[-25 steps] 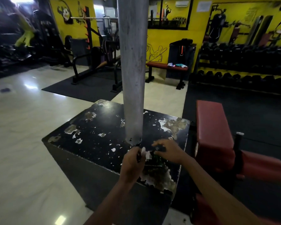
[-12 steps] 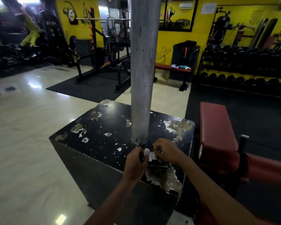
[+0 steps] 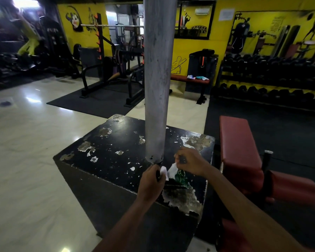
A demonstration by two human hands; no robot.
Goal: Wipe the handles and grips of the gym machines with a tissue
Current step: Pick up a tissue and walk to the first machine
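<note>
Since 1 s ago, right hand (image 3: 190, 161) has lifted slightly, pinching the tissue (image 3: 168, 170). Left hand (image 3: 151, 182) grips its other end, centre-low frame. Thin, soft, tears easily; bunch before wiping.

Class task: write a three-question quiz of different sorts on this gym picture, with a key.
1. True or false: the left hand holds a white tissue.
2. Multiple choice: the grey pole stands above A) a chipped black box B) a glass table C) a blue mat.
3. Fill in: the padded bench to the right of the box is ____ in colour.

Key: 1 true; 2 A; 3 red. The right hand also pinches tissue, beside the left.
</note>
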